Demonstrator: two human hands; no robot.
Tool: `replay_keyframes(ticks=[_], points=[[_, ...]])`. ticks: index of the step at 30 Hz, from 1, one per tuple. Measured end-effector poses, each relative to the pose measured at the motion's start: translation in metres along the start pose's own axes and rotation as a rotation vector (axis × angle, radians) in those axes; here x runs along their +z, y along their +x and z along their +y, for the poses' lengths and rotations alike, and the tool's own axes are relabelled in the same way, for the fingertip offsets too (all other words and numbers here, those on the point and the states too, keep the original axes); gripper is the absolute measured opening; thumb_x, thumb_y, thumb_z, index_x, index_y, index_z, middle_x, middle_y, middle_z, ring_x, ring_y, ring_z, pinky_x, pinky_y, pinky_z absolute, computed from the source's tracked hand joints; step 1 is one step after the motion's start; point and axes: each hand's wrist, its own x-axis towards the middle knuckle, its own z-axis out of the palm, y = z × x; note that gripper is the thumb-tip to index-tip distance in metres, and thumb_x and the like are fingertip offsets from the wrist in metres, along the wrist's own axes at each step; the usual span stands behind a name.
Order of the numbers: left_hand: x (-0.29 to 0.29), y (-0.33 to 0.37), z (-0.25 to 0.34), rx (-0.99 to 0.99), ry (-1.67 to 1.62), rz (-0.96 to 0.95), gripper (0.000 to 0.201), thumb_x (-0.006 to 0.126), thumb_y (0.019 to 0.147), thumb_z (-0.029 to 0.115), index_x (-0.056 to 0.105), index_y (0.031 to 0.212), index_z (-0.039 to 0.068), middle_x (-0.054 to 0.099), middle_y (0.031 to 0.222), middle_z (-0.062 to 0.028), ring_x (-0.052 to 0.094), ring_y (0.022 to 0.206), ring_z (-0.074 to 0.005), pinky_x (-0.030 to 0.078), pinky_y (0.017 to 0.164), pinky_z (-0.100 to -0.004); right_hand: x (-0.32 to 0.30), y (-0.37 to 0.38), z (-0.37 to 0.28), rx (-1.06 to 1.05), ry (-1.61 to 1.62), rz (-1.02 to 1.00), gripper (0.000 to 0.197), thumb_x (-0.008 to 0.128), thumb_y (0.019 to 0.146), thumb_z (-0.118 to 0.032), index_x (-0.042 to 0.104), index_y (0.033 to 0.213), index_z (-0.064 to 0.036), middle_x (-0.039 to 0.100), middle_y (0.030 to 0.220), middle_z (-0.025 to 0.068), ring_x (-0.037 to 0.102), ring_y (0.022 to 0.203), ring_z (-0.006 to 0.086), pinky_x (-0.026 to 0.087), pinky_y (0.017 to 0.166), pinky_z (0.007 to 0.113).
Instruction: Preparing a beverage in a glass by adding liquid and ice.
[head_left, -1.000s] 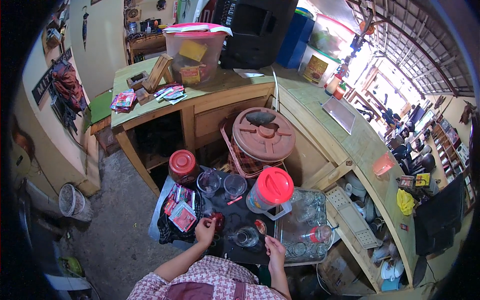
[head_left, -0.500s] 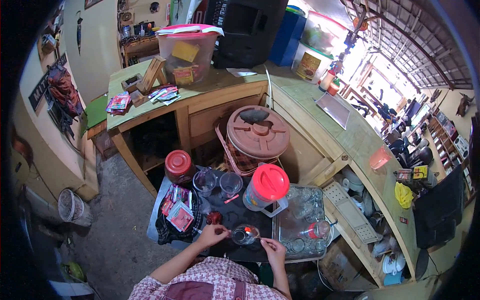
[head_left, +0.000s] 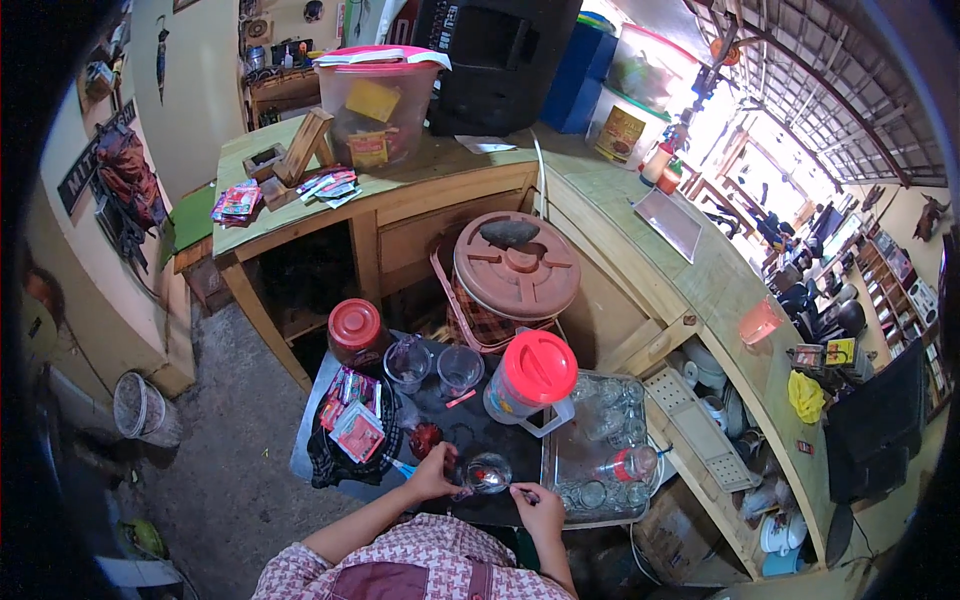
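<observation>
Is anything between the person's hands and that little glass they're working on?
Nothing visible. The left hand is already at the side of the glass, and the right hand holds a spoon reaching to its rim.

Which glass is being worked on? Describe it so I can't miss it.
On the dark low table, nearest the person, a clear glass sits between the left hand and right hand. Unlike the two empty cups farther back, hands flank it.
</observation>
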Motion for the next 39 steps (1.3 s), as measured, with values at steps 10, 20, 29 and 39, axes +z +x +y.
replay_keyframes(ticks=[10,20,29,39], points=[[0.011,0.021,0.015,0.344,0.167,-0.012,0.096,0.085,0.047,0.036,0.037,0.12,-0.003,0.046,0.115,-0.0183,0.047,0.11,-0.0319,0.037,0.094,-0.0362,0.003,0.008,-0.006,-0.056,-0.156,0.144,0.014,0.068,0.071,-0.033,0.067,0.079,-0.0211,0.059,0.061,0.007,0.058,0.067,0.0294,0.045,0.057,0.042],[0.01,0.038,0.015,0.451,0.217,-0.247,0.095,0.083,0.047,0.036,0.042,0.124,0.001,0.048,0.123,-0.0184,0.046,0.116,-0.0322,0.035,0.099,-0.0372,-0.002,0.008,-0.017,-0.014,-0.205,0.134,0.013,0.068,0.072,-0.032,0.065,0.079,-0.0211,0.062,0.061,0.0052,0.061,0.059,0.0289,0.046,0.052,0.041],[0.005,0.022,0.019,0.367,0.21,-0.132,0.088,0.081,0.049,0.034,0.045,0.121,0.001,0.054,0.114,-0.0162,0.054,0.105,-0.0289,0.043,0.09,-0.0346,-0.006,0.011,-0.011,0.028,-0.137,0.047,0.017,0.068,0.073,-0.035,0.066,0.08,-0.0198,0.064,0.067,0.0073,0.062,0.065,0.0295,0.046,0.055,0.04],[-0.019,0.015,0.049,0.551,0.337,0.089,0.077,0.078,0.046,0.025,0.049,0.114,0.002,0.051,0.11,-0.0144,0.051,0.102,-0.0325,0.043,0.086,-0.0381,0.0,0.01,-0.004,-0.013,0.107,-0.045,0.019,0.072,0.074,-0.025,0.067,0.081,-0.0082,0.063,0.064,0.0054,0.058,0.058,0.0116,0.043,0.054,0.025]])
